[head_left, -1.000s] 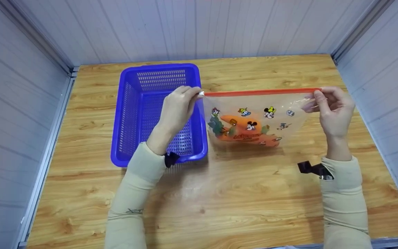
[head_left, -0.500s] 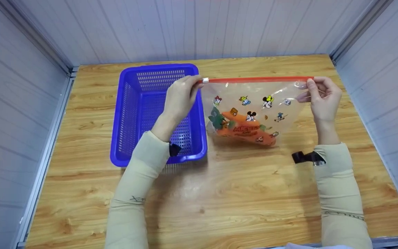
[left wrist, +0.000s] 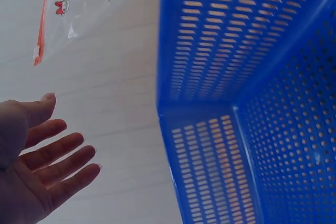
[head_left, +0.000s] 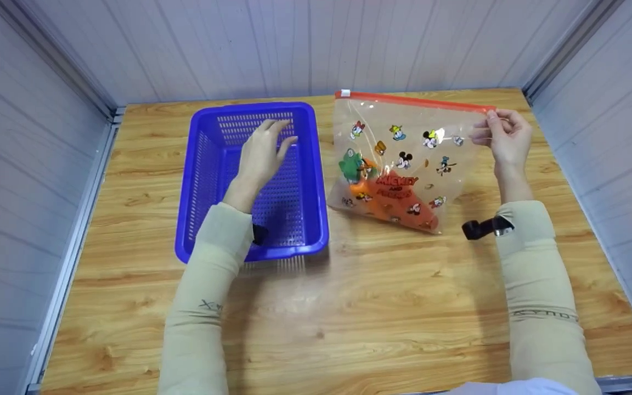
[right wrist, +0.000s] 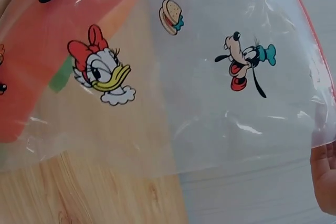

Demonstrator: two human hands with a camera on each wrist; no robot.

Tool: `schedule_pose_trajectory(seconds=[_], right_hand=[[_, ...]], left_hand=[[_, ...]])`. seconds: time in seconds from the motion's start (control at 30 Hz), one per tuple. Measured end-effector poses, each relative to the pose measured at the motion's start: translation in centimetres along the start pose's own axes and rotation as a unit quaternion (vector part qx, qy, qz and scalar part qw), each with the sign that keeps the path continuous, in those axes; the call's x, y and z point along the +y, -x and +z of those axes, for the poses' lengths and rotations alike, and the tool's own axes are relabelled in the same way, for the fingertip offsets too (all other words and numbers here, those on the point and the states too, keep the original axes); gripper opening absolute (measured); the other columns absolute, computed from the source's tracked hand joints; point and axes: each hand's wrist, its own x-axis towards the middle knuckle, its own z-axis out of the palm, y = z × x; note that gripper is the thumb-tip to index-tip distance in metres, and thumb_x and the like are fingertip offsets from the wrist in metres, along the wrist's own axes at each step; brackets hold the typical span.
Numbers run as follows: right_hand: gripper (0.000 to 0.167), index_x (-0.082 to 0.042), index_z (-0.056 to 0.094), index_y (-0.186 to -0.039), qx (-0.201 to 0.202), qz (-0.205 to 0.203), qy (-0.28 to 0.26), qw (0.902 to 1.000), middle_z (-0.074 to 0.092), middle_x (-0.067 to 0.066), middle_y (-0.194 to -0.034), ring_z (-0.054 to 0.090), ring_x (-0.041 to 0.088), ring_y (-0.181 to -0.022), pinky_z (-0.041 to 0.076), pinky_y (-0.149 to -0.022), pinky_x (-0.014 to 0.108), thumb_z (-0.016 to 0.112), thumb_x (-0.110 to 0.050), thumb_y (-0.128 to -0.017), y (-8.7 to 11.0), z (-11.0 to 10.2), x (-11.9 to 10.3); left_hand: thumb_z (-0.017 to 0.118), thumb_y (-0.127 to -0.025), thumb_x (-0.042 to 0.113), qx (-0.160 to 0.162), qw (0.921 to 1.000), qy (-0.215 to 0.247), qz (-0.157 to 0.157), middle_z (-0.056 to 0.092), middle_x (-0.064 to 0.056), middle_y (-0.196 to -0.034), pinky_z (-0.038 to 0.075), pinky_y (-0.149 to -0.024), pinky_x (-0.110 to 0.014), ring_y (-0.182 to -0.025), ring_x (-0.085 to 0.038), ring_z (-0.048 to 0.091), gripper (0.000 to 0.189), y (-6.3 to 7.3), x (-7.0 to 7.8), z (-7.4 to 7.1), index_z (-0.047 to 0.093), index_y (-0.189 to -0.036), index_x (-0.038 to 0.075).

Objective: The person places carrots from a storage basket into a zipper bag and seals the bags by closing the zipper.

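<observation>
My right hand [head_left: 511, 137] pinches the right top corner of a clear zip bag [head_left: 420, 126] printed with cartoon characters. The bag hangs upright, its red zip strip tilted, and the white slider [head_left: 345, 93] sits at the left end. Inside lie orange carrot-like items [head_left: 398, 200] with green leafy tops [head_left: 351, 164]; the print partly hides them. Over the blue basket my left hand [head_left: 261, 151] holds nothing, its fingers spread apart from the bag. The left wrist view shows that same hand [left wrist: 47, 161] beside the basket wall. Only part of the right hand [right wrist: 323, 177] shows in the right wrist view.
A blue perforated plastic basket [head_left: 184, 208] stands on the wooden table [head_left: 382, 307], left of the bag. Pale panel walls [head_left: 404, 44] enclose the table at the back and both sides.
My left hand has let go of the slider corner and moved left over the basket. The bag has been raised toward the back, its left end higher, with my right hand still holding it.
</observation>
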Motion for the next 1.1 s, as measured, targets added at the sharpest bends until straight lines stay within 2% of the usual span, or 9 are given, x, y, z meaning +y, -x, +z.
schedule_pose_trajectory(seconds=[0.27,0.4,0.47,0.6,0.67,0.73,0.9,0.97,1.1], right_hand=[[0.020,-0.002,0.046,-0.103,0.016,0.050,0.085,0.9950,0.063,0.005,-0.066,0.062,0.013,-0.054,0.050,-0.052,0.021,0.049,0.004,-0.085,-1.8,0.4,0.9],[0.028,0.000,0.045,-0.113,0.002,0.052,0.169,0.9843,0.064,0.003,-0.070,0.061,0.010,-0.056,0.049,-0.055,0.018,0.050,0.001,-0.086,-2.1,0.2,1.8],[0.034,0.001,0.045,-0.119,-0.018,0.042,0.253,0.9665,0.065,0.008,-0.081,0.062,0.012,-0.063,0.049,-0.057,0.016,0.052,-0.005,-0.087,-2.1,0.0,2.4],[0.046,0.001,0.039,-0.129,-0.073,0.006,0.425,0.9021,0.052,0.020,-0.119,0.057,0.027,-0.094,0.049,-0.075,0.026,0.052,-0.012,-0.087,-1.9,-0.3,3.2],[0.051,0.002,0.034,-0.133,-0.103,-0.014,0.469,0.8772,0.040,0.022,-0.130,0.049,0.036,-0.106,0.044,-0.085,0.035,0.052,-0.012,-0.087,-1.8,-0.4,3.4],[0.054,0.004,0.031,-0.134,-0.125,-0.037,0.482,0.8665,0.033,0.023,-0.135,0.041,0.041,-0.113,0.036,-0.093,0.043,0.052,-0.011,-0.086,-1.7,-0.4,3.5],[0.056,0.007,0.030,-0.133,-0.155,-0.101,0.508,0.8414,0.025,0.026,-0.138,0.023,0.037,-0.126,0.016,-0.105,0.038,0.055,-0.011,-0.086,-1.5,-0.4,3.5],[0.059,0.004,0.026,-0.136,-0.163,-0.107,0.517,0.8331,0.017,0.025,-0.141,0.015,0.034,-0.130,0.009,-0.106,0.038,0.054,-0.015,-0.087,-1.4,-0.4,3.4],[0.072,-0.010,0.012,-0.143,-0.175,-0.091,0.540,0.8184,-0.001,0.017,-0.146,0.003,0.034,-0.131,-0.001,-0.103,0.048,0.053,-0.033,-0.088,-1.2,-0.5,2.9]], left_hand=[[0.044,-0.091,0.036,-0.035,0.9975,-0.028,-0.054,0.042,-0.019,-0.129,0.035,-0.095,-0.041,-0.118,-0.031,0.041,0.052,-0.6,-2.4,0.0,0.039,-0.132,0.005],[0.043,-0.092,0.035,-0.041,0.9962,-0.041,-0.065,0.038,-0.021,-0.132,0.033,-0.096,-0.044,-0.120,-0.033,0.037,0.053,-0.6,-3.4,0.2,0.035,-0.134,0.004],[0.042,-0.092,0.036,-0.045,0.9950,-0.054,-0.071,0.035,-0.021,-0.133,0.033,-0.095,-0.046,-0.122,-0.034,0.035,0.054,-0.6,-3.8,0.2,0.034,-0.135,0.004],[0.038,-0.092,0.042,-0.070,0.9896,-0.082,-0.095,0.026,-0.020,-0.139,0.027,-0.097,-0.053,-0.128,-0.033,0.022,0.059,-0.5,-4.5,0.3,0.027,-0.138,0.007],[0.035,-0.092,0.046,-0.084,0.9863,-0.093,-0.108,0.021,-0.018,-0.142,0.021,-0.098,-0.056,-0.131,-0.033,0.014,0.062,-0.4,-4.8,0.3,0.023,-0.140,0.009],[0.033,-0.091,0.048,-0.095,0.9837,-0.097,-0.118,0.015,-0.017,-0.144,0.015,-0.099,-0.059,-0.132,-0.032,0.007,0.064,-0.3,-5.0,0.3,0.019,-0.141,0.011],[0.030,-0.090,0.053,-0.116,0.9776,-0.114,-0.133,0.003,-0.013,-0.147,0.001,-0.098,-0.061,-0.132,-0.032,-0.005,0.069,-0.3,-5.2,0.4,0.011,-0.143,0.013],[0.029,-0.090,0.054,-0.122,0.9754,-0.125,-0.135,0.000,-0.013,-0.147,-0.001,-0.098,-0.061,-0.132,-0.032,-0.006,0.070,-0.3,-5.2,0.3,0.009,-0.143,0.013],[0.025,-0.089,0.058,-0.131,0.9693,-0.150,-0.144,-0.003,-0.012,-0.147,-0.004,-0.099,-0.059,-0.132,-0.032,-0.008,0.073,-0.4,-5.0,0.0,0.006,-0.143,0.013]])
